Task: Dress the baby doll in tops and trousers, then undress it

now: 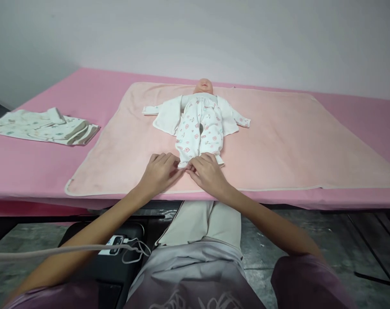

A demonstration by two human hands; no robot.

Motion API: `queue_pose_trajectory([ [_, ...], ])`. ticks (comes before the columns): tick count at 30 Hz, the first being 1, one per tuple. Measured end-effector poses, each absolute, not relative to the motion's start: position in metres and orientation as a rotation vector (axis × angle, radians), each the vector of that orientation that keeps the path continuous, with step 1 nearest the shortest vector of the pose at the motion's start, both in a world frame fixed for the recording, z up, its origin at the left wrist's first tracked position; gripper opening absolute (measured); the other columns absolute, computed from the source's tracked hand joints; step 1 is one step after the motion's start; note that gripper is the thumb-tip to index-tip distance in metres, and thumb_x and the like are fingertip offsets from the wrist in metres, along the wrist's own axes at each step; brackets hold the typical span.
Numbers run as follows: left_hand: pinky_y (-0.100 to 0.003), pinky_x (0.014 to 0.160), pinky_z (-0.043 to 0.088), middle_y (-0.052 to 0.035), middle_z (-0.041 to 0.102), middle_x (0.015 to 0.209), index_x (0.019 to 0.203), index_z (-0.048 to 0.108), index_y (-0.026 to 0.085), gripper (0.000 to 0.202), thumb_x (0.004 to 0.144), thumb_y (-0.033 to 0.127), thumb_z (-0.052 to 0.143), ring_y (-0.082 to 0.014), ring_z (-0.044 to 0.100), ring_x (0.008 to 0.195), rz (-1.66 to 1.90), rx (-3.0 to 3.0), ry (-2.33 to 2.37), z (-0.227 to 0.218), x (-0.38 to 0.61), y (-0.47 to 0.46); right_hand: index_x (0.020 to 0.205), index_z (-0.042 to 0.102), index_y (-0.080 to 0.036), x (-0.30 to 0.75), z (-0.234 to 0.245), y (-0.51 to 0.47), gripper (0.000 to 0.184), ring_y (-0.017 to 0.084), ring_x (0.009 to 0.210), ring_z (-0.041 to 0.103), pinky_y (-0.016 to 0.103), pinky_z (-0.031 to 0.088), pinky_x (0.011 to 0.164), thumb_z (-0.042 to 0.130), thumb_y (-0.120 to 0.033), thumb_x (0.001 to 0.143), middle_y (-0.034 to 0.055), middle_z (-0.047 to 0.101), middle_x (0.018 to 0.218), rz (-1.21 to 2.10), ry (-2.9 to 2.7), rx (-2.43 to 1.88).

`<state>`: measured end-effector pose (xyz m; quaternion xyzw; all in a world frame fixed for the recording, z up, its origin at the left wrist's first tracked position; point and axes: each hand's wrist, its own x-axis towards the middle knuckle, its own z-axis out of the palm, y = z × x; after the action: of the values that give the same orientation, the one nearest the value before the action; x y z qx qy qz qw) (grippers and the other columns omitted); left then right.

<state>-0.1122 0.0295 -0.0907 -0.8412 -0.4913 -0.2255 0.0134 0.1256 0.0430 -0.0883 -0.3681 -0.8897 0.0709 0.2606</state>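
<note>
A baby doll (204,86) lies face up with its head toward the wall. White baby pants (190,124) with a pink print are laid over its body, legs pointing at me. Beneath them a white baby shirt (170,113) spreads open, its sleeves stretched to both sides. My left hand (164,171) pinches the hem of the left pant leg from its outer side. On the same hem, at its inner side, my right hand (207,171) has its fingers closed on the cloth. The other pant leg's end shows just beyond my right hand.
A peach blanket (278,146) lies under the doll on the pink-covered table (95,90). Folded printed cloth (43,126) rests at the left. Below the table's front edge are a black case (111,270) and a white device with a cable (114,244). A pale wall stands behind.
</note>
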Motion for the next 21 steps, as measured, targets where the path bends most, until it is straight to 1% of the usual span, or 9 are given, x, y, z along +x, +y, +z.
queue_pose_trajectory([
  [2, -0.044, 0.086, 0.043, -0.0074, 0.077, 0.093, 0.101, 0.060, 0.022, 0.024, 0.109, 0.045, 0.061, -0.0279, 0.070, 0.089, -0.696, -2.568, -1.477, -0.090, -0.112, 0.028, 0.112, 0.065, -0.021, 0.128, -0.091, 0.039, 0.004, 0.031, 0.110, 0.065, 0.045, 0.045, 0.103, 0.065, -0.025, 0.113, 0.0090, 0.076, 0.111, 0.125, -2.367, -1.039],
  [3, -0.044, 0.084, 0.043, -0.0072, 0.076, 0.090, 0.098, 0.060, 0.022, 0.022, 0.108, 0.042, 0.061, -0.0278, 0.070, 0.087, -0.703, -2.541, -1.458, -0.089, -0.112, 0.027, 0.115, 0.065, -0.021, 0.129, -0.092, 0.038, 0.006, 0.032, 0.111, 0.064, 0.045, 0.044, 0.102, 0.066, -0.025, 0.112, 0.0104, 0.075, 0.115, 0.100, -2.344, -1.058],
  [6, -0.041, 0.080, 0.042, -0.0052, 0.071, 0.079, 0.089, 0.056, 0.024, 0.020, 0.106, 0.034, 0.059, -0.0259, 0.067, 0.078, -0.763, -2.468, -1.465, -0.080, -0.111, 0.024, 0.113, 0.063, -0.021, 0.130, -0.090, 0.038, 0.010, 0.032, 0.110, 0.064, 0.045, 0.043, 0.104, 0.068, -0.030, 0.111, 0.0105, 0.075, 0.114, 0.085, -2.285, -1.104],
  [9, -0.039, 0.079, 0.043, -0.0036, 0.070, 0.078, 0.087, 0.053, 0.024, 0.019, 0.104, 0.030, 0.059, -0.0231, 0.063, 0.072, -0.842, -2.434, -1.514, -0.062, -0.108, 0.022, 0.105, 0.062, -0.023, 0.129, -0.082, 0.042, 0.018, 0.029, 0.104, 0.064, 0.044, 0.042, 0.107, 0.058, -0.036, 0.117, 0.0081, 0.075, 0.106, 0.102, -2.261, -1.127],
  [11, -0.039, 0.078, 0.043, -0.0028, 0.070, 0.078, 0.087, 0.052, 0.024, 0.018, 0.102, 0.030, 0.060, -0.0222, 0.062, 0.070, -0.878, -2.424, -1.525, -0.050, -0.107, 0.019, 0.102, 0.062, -0.023, 0.128, -0.075, 0.043, 0.026, 0.028, 0.102, 0.063, 0.045, 0.041, 0.110, 0.047, -0.035, 0.120, 0.0083, 0.075, 0.104, 0.060, -2.269, -1.133],
  [13, -0.039, 0.078, 0.043, -0.0025, 0.069, 0.078, 0.086, 0.051, 0.024, 0.018, 0.101, 0.030, 0.060, -0.0221, 0.062, 0.070, -0.892, -2.417, -1.510, -0.040, -0.106, 0.017, 0.101, 0.062, -0.023, 0.129, -0.070, 0.042, 0.029, 0.027, 0.102, 0.063, 0.045, 0.039, 0.115, 0.042, -0.032, 0.121, 0.0088, 0.075, 0.103, 0.001, -2.289, -1.118],
  [17, -0.039, 0.078, 0.043, -0.0027, 0.070, 0.078, 0.086, 0.053, 0.024, 0.017, 0.099, 0.030, 0.061, -0.0230, 0.064, 0.072, -0.867, -2.458, -1.477, -0.029, -0.105, 0.014, 0.103, 0.064, -0.022, 0.128, -0.072, 0.037, 0.025, 0.028, 0.105, 0.064, 0.046, 0.038, 0.119, 0.055, -0.042, 0.116, 0.0089, 0.075, 0.104, -0.042, -2.321, -1.076],
  [19, -0.039, 0.079, 0.044, -0.0035, 0.071, 0.080, 0.087, 0.055, 0.023, 0.016, 0.100, 0.031, 0.061, -0.0239, 0.066, 0.074, -0.819, -2.501, -1.474, -0.027, -0.105, 0.013, 0.104, 0.065, -0.021, 0.127, -0.075, 0.037, 0.022, 0.028, 0.105, 0.064, 0.046, 0.038, 0.118, 0.056, -0.038, 0.116, 0.0094, 0.075, 0.104, -0.078, -2.339, -1.088],
  [21, -0.040, 0.080, 0.044, -0.0051, 0.073, 0.083, 0.089, 0.059, 0.023, 0.015, 0.102, 0.031, 0.060, -0.0257, 0.068, 0.077, -0.740, -2.536, -1.462, -0.027, -0.106, 0.011, 0.104, 0.067, -0.021, 0.127, -0.076, 0.036, 0.019, 0.028, 0.105, 0.063, 0.046, 0.039, 0.117, 0.052, -0.027, 0.115, 0.0094, 0.075, 0.103, -0.129, -2.363, -1.099],
])
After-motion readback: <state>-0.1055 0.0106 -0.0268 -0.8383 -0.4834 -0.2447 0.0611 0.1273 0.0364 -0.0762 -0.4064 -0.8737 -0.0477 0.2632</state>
